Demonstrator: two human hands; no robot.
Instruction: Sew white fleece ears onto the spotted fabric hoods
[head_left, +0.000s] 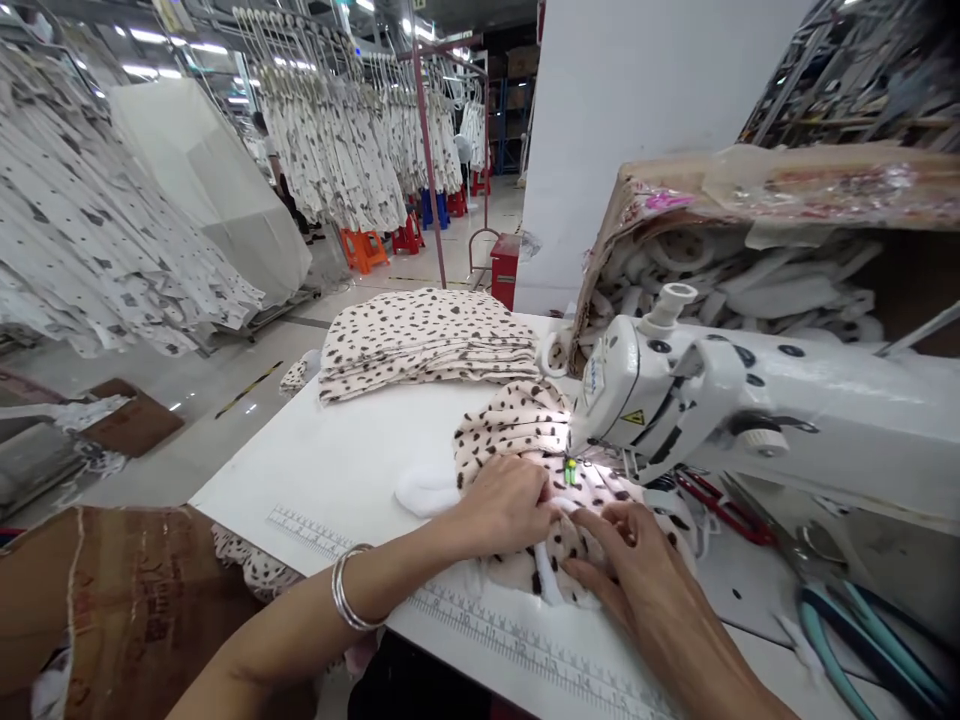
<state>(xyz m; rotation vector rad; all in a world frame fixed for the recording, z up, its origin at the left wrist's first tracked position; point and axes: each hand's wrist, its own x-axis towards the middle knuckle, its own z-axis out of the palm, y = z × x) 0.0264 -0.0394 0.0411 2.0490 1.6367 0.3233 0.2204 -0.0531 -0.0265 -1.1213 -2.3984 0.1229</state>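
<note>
A cream garment piece with dark spots (517, 430) lies bunched on the white sewing table (322, 470), its front part under the head of the white industrial sewing machine (667, 390), right by the needle area. A white trim strip (547, 575) runs through the folds nearest the person.

The left hand (502, 505), wearing a silver bangle (349, 588) at the wrist, rests on the cloth with its fingers curled down into the gathers. It may be pinching a fold, though the angle leaves that unclear. The right hand (630, 570) is open, its fingers slightly spread and their tips pressed on the fabric beside the trim. The two hands are close together, just in front of the machine.

A soft white piece (426, 490) sticks out to the left of the garment. A printed ruler scale (480, 620) runs along the table's near edge. Farther up the table sits a folded stack of the same spotted fabric (427, 345). Red-handled scissors (724, 508) and teal-handled pliers (847, 630) lie to the right, below the machine. Behind it, a torn cardboard box (750, 190) holds white fabric pieces. Beyond the table, rows of spotted garments (330, 130) hang on racks.
</note>
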